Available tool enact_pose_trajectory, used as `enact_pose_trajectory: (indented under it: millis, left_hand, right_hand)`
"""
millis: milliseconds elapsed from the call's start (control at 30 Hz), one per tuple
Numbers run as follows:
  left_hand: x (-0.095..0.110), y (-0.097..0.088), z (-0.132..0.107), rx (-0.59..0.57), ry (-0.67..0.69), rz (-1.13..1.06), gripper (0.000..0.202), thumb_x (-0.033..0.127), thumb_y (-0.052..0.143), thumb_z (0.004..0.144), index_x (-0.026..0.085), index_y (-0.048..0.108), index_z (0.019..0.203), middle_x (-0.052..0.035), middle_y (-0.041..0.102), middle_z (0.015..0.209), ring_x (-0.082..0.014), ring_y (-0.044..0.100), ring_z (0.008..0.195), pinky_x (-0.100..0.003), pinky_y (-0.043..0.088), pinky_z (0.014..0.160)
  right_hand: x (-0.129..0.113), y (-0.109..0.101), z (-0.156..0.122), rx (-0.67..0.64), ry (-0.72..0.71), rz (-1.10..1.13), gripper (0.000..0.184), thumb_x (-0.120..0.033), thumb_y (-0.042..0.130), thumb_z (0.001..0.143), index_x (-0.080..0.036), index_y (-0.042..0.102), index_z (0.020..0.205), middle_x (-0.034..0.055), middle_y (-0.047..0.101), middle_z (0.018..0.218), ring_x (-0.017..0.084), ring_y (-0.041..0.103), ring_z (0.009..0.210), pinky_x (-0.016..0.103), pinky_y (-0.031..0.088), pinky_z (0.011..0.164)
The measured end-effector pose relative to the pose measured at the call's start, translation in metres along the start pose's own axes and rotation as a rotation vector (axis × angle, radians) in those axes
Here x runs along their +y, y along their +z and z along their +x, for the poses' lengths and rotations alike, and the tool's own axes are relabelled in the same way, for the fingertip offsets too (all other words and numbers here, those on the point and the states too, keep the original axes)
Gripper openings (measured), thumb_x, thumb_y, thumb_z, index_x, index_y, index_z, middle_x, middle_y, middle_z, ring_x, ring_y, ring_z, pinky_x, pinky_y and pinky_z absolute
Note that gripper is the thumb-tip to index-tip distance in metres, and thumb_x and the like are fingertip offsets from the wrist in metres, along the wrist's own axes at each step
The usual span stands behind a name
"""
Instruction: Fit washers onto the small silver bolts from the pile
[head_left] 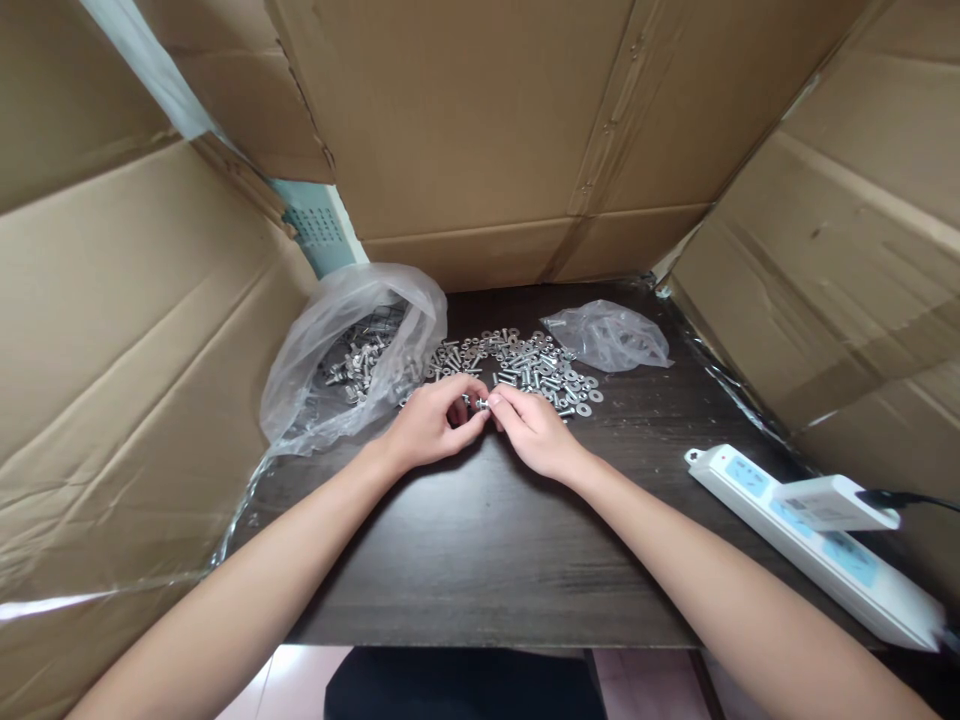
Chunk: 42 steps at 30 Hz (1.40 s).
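Note:
My left hand (437,420) and my right hand (531,428) meet over the dark table, fingertips almost touching. Between them is a small silver bolt (482,404), pinched by both hands; its ends are partly hidden by the fingers. Just behind the hands lies a loose pile of bolts, nuts and washers (536,362). To the left, a clear plastic bag (300,385) gapes open with more metal hardware (365,365) inside it.
A smaller clear plastic bag (619,338) lies at the back right. On the right stands a white power strip (795,550) with a white adapter (836,503) and black cable plugged in. Cardboard walls (480,130) enclose the dark wooden table (480,560) on three sides.

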<state>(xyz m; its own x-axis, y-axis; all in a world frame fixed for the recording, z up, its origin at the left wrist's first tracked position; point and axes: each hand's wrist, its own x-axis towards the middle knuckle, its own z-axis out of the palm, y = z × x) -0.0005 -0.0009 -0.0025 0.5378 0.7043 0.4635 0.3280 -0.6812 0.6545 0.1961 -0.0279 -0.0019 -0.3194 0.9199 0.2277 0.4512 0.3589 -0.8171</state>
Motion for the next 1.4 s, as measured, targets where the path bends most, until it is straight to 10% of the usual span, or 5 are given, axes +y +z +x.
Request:
enact_pose_trajectory:
  millis: [1400]
  left_hand:
    - [0.0008, -0.0015, 0.0, 0.012, -0.019, 0.016, 0.015, 0.023, 0.064, 0.089, 0.019, 0.062, 0.104, -0.0005, 0.066, 0.088, -0.0114, 0.061, 0.062, -0.024, 0.049, 0.061]
  right_hand:
    - [-0.0041, -0.003, 0.0013, 0.08, 0.011, 0.104, 0.04, -0.04, 0.045, 0.102, -0.021, 0.05, 0.067, 0.0003, 0.052, 0.065, 0.018, 0.048, 0.062, 0.031, 0.035, 0.064]
